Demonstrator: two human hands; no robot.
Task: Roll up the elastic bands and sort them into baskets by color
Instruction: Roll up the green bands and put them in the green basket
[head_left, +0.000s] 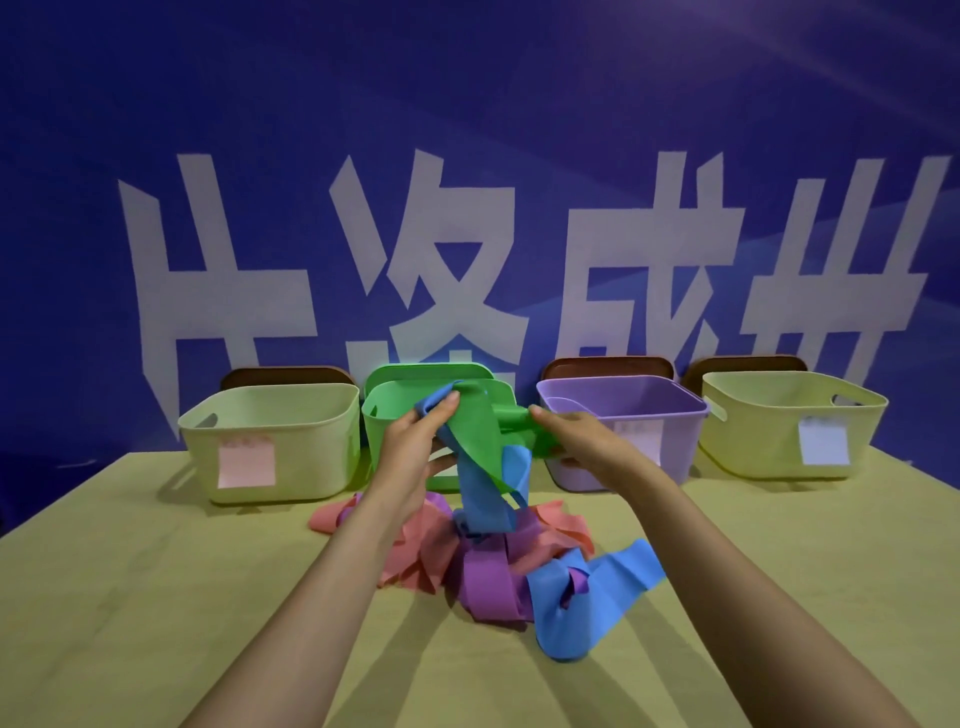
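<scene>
Both of your hands are raised above the table (156, 597), in front of the row of baskets and set apart from each other.

Your left hand (415, 441) has thumb and fingers closed on a bunched end of the green band (472, 431). A blue band (483, 493) is caught in the same grip. Your right hand (576, 436) pinches the other end of the green band between thumb and fingers. The green band runs between the two hands, unrolled, with part of it sagging below them. The blue band hangs from your left hand down to the heap on the table.

The heap lies directly under your hands. It holds loose pink bands (415, 545), purple bands (488, 582) and a second blue band (587, 597) that trails toward your right forearm. None of these shows a roll.

Four baskets stand at the far edge of the table. From your left they are a yellow basket (311, 452) with a pink note (245, 462), a green basket (379, 431), a purple basket (623, 397) with a label partly hidden by your right hand, and a second yellow basket (753, 441) with a pale note (823, 441). I cannot tell what any basket contains.

Brown boards (608, 366) stand behind the baskets against a blue backdrop (467, 104) bearing large white characters.
</scene>
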